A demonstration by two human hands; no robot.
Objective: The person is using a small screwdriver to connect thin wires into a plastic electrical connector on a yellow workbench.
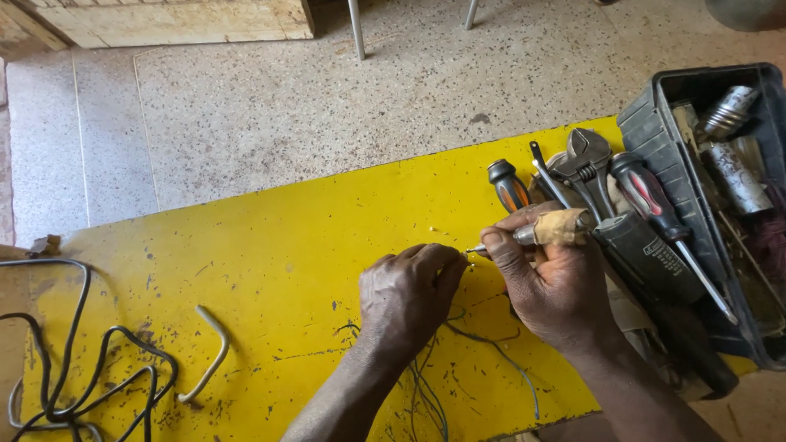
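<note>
My left hand (407,293) rests knuckles-up on the yellow table (270,237), fingers curled over a small part that is hidden under them. Thin grey wires (491,348) run out from beneath it toward me. My right hand (547,278) grips a small tool with a metal shaft and a tan taped handle (559,228). Its tip (473,250) points left and meets the fingertips of my left hand.
A heap of tools lies at the right: an orange-and-black screwdriver (508,185), an adjustable wrench (591,160), a red-and-black screwdriver (655,205). A dark toolbox (655,123) holds metal parts. A black cable (74,360) and a bent white tube (209,356) lie at the left.
</note>
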